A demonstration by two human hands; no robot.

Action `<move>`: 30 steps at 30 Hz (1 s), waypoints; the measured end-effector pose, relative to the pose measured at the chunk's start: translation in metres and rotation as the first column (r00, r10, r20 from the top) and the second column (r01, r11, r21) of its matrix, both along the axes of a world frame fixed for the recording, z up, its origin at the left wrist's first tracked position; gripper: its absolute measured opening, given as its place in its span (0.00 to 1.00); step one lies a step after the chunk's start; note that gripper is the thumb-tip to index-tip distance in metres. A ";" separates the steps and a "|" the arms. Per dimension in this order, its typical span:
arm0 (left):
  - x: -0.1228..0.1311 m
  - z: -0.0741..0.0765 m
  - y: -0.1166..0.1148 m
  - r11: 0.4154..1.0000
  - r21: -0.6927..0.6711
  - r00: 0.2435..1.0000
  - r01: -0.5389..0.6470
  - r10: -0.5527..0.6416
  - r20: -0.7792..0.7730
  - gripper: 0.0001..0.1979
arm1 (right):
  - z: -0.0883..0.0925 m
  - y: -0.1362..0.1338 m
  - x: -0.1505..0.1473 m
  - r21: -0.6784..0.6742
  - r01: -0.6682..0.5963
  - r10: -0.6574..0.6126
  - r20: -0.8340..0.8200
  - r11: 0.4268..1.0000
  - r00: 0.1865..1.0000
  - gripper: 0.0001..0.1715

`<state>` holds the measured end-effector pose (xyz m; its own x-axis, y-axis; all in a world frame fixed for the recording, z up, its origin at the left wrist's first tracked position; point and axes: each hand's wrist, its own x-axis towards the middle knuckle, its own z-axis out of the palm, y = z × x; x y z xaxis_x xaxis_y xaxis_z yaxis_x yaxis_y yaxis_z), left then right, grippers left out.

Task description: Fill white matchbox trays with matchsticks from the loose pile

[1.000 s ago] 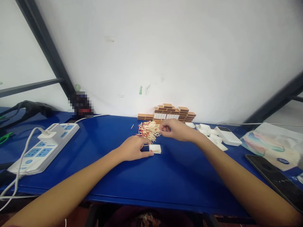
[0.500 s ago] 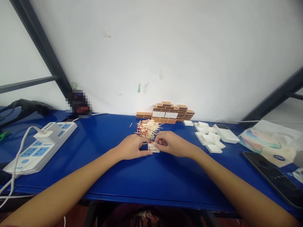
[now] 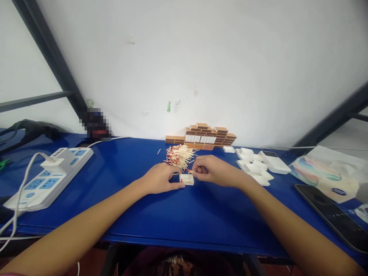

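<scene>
A small white matchbox tray (image 3: pixel 187 179) lies on the blue table (image 3: pixel 178 214) with a few red-tipped matches in it. My left hand (image 3: pixel 160 178) rests beside it, fingers curled, thumb and fingertips pinching its left end. My right hand (image 3: pixel 209 169) hovers just right of the tray, fingers pinched together on what looks like a match; it is too small to be sure. A loose pile of matches (image 3: pixel 179 156) lies just behind both hands.
Brown matchbox sleeves (image 3: pixel 202 136) are stacked against the wall. Several empty white trays (image 3: pixel 254 166) and a white device (image 3: pixel 274 161) lie to the right, then a tissue pack (image 3: pixel 324 172) and a dark phone (image 3: pixel 333 218). A power strip (image 3: pixel 47 178) sits left.
My right hand came back from the match pile to the tray, dropped matches into it, and has now lifted slightly away. My left hand has stayed on the tray.
</scene>
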<state>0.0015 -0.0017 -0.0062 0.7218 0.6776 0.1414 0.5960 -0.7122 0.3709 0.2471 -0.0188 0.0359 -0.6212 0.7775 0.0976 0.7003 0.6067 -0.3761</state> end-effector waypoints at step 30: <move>-0.001 -0.003 0.001 0.999 0.045 1.000 0.009 -0.008 -0.008 0.20 | -0.024 -0.003 -0.016 -0.019 -0.024 0.023 -0.065 1.000 0.998 0.06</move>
<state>0.0004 -0.0005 -0.0091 0.7286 0.6646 0.1660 0.5927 -0.7330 0.3338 0.2309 -0.0221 0.0116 -0.6323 0.7648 0.1233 0.6596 0.6150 -0.4320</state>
